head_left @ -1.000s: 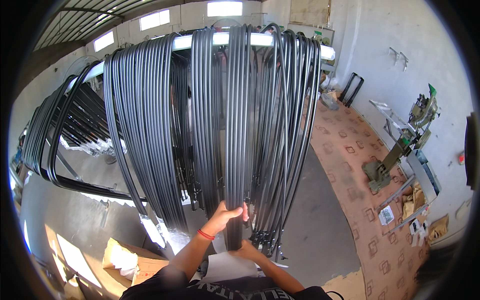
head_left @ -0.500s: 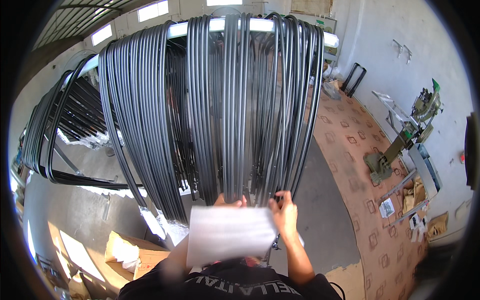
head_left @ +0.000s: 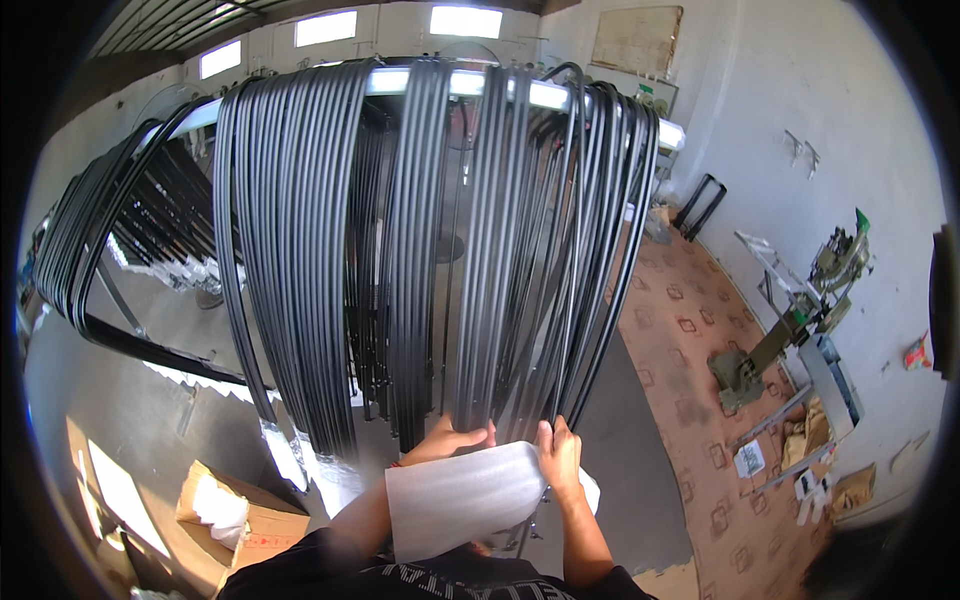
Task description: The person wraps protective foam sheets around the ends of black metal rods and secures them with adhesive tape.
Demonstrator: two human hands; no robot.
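Note:
Bent black metal tubes [head_left: 425, 250] hang in dense bunches over a white rail [head_left: 545, 95] in front of me. At the lower ends of the middle bunch, my left hand [head_left: 445, 442] closes round some tubes, its thumb pointing right. A thin white sheet [head_left: 460, 500], like packing foam, spreads in front of my left wrist. My right hand [head_left: 560, 455] is closed at the sheet's upper right corner, fingertips up against the tubes' lower ends. More white shows beyond my right forearm. The exact grip of both hands is partly hidden.
Another rack of black tubes [head_left: 80, 250] stands at the left. An opened cardboard box [head_left: 255, 535] with white material sits at lower left. A green machine [head_left: 765, 345] on a stand and a metal frame [head_left: 840, 380] are at right, by patterned flooring [head_left: 690, 325].
My view has tilted up and shifted slightly. The left hand now shows more clearly above the sheet; the sheet has dropped and tilted, and the right hand's fingers have closed at its corner.

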